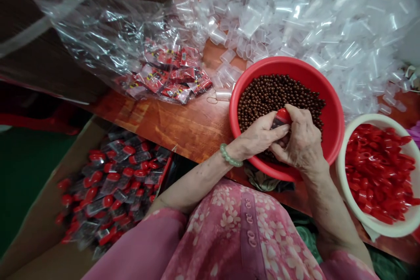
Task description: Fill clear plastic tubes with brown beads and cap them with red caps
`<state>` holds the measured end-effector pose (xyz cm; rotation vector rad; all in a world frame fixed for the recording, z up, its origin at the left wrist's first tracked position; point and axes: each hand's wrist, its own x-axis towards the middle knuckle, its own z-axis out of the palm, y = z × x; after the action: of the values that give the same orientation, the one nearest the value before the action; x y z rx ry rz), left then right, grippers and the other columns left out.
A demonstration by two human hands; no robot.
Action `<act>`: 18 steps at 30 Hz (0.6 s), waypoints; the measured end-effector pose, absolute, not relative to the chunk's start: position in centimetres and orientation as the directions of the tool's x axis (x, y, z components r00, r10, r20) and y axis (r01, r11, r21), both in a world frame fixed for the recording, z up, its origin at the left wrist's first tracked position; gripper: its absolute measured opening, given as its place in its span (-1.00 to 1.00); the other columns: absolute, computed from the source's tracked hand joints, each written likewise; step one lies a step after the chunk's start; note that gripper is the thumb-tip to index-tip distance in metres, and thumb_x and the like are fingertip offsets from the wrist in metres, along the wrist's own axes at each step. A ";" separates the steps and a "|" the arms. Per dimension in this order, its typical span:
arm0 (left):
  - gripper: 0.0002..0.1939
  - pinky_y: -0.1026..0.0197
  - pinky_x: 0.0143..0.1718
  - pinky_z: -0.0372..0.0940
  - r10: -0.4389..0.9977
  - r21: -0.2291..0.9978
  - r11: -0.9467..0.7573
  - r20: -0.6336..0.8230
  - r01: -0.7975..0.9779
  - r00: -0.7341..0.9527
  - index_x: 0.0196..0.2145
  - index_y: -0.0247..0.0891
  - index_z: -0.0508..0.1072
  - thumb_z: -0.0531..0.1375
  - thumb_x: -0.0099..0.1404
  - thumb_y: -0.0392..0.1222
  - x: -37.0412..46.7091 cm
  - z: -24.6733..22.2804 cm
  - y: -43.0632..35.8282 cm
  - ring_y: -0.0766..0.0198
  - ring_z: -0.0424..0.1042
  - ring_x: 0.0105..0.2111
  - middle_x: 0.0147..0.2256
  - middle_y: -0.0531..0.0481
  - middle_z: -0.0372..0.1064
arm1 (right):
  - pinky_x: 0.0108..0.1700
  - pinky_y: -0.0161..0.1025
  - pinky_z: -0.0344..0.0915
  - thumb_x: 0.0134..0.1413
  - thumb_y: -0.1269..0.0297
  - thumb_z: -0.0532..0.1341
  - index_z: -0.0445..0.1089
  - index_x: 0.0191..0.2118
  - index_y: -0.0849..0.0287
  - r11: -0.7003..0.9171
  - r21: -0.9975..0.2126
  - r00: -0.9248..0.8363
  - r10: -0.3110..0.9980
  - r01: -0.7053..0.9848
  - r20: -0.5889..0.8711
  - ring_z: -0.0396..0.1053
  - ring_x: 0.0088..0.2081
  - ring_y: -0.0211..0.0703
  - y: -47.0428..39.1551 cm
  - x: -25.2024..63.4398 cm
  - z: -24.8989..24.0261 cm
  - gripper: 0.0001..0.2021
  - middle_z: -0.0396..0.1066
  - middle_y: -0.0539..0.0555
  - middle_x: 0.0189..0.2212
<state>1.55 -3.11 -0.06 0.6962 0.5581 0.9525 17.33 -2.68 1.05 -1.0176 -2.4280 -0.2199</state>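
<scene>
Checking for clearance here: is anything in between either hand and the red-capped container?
Nothing visible is. The left hand and right hand both touch the red-capped container directly. The brown beads lie below it in the red bowl, not in between.

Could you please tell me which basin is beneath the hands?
The red basin, holding brown balls, lies beneath the left hand and right hand; the cream basin, with red pieces, sits farther right.
</scene>
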 end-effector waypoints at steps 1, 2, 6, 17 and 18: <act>-0.59 0.22 -0.19 0.35 0.876 0.758 0.388 -0.126 -0.525 0.465 -0.27 -0.29 0.41 0.46 0.15 0.01 1.6 -0.1 -3.1 0.31 0.36 -0.32 -0.36 0.07 0.37 | -0.19 -0.01 0.49 0.19 0.08 0.21 0.02 0.38 0.28 0.705 -0.032 -0.600 0.627 0.709 0.497 0.44 -0.08 0.15 -2.7 17.4 1.0 -0.27 0.41 0.33 -0.03; -0.60 0.21 -0.16 0.36 0.879 0.772 0.375 -0.121 -0.513 0.460 -0.26 -0.30 0.43 0.46 0.16 0.02 1.7 -0.2 -3.1 0.30 0.37 -0.29 -0.34 0.06 0.38 | -0.19 0.00 0.49 0.19 0.08 0.20 0.01 0.39 0.28 0.702 -0.022 -0.603 0.627 0.711 0.494 0.44 -0.09 0.15 -2.7 17.4 0.9 -0.26 0.41 0.32 -0.03; -0.63 0.18 -0.11 0.36 0.881 0.813 0.346 -0.109 -0.469 0.461 -0.22 -0.33 0.45 0.41 0.23 0.02 1.9 -0.6 -3.0 0.26 0.38 -0.23 -0.30 0.00 0.43 | -0.19 -0.02 0.48 0.22 0.08 0.16 0.05 0.35 0.28 0.709 0.004 -0.620 0.615 0.706 0.487 0.44 -0.11 0.15 -2.6 17.6 0.8 -0.33 0.42 0.31 -0.06; -0.71 0.20 -0.15 0.32 0.862 0.851 0.341 -0.114 -0.399 0.494 -0.23 -0.36 0.44 0.33 0.29 -0.05 1.8 -0.4 -3.1 0.29 0.33 -0.28 -0.31 0.00 0.38 | -0.33 -0.13 0.37 0.26 -0.03 0.13 0.18 0.26 0.28 0.721 0.099 -0.643 0.537 0.686 0.546 0.42 -0.26 0.03 -2.3 17.7 0.8 -0.40 0.44 0.23 -0.21; -0.70 0.20 -0.16 0.31 0.862 0.853 0.341 -0.116 -0.395 0.494 -0.24 -0.35 0.43 0.33 0.29 -0.04 1.7 -0.3 -3.1 0.29 0.32 -0.29 -0.32 -0.01 0.37 | -0.33 -0.12 0.38 0.27 -0.03 0.12 0.17 0.27 0.27 0.720 0.096 -0.643 0.542 0.687 0.541 0.43 -0.25 0.04 -2.3 17.8 0.7 -0.40 0.44 0.23 -0.20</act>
<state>1.74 -3.07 -0.35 0.8714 0.6320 0.8919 17.77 -2.34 0.74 -0.9377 -2.4404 -0.4035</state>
